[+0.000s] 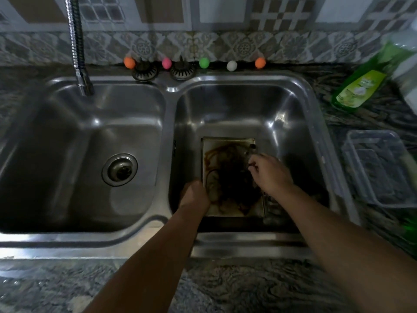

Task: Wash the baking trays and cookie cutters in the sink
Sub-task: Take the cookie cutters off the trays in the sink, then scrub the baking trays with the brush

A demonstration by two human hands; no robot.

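Patterned tiles back a stainless steel double sink; five small coloured balls line its far rim. One stained rectangular metal baking tray lies in the right basin. The left hand grips its left edge; the right hand pinches something small and dark at its right edge. One green dish-soap bottle lies far right.

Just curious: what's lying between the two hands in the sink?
The head view shows a dirty baking tray, smeared dark brown, between the left hand and the right hand.
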